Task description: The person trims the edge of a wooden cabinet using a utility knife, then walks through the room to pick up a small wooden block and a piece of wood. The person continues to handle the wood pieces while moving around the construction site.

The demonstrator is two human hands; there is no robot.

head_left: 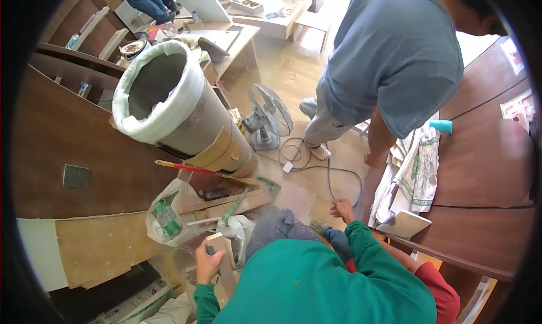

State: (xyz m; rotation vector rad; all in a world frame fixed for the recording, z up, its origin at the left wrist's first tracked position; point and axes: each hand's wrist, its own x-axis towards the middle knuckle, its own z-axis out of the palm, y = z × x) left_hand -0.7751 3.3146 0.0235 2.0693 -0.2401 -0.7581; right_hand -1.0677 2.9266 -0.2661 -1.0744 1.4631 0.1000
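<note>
My left hand [208,262], in a green sleeve, is closed around the upper end of a narrow wooden board [227,276]. To the right, my right hand [342,210] has its fingers curled together at a dark power cable [329,180], which runs to it from a loop on the floor. The fingertips are small in view. Beyond the board lies a plastic bag [176,199] holding a green-and-clear bottle [167,219]. Wooden strips [243,204] and a green-handled tool [234,205] lie beside it.
A tall bag-lined bin [189,118] stands ahead left, with a floor fan [265,118] beside it. A person in a grey shirt [395,58] stands ahead right. A red sleeve [440,290] shows close on my right. A brown panel [474,171] carries papers and a turquoise cup [441,126].
</note>
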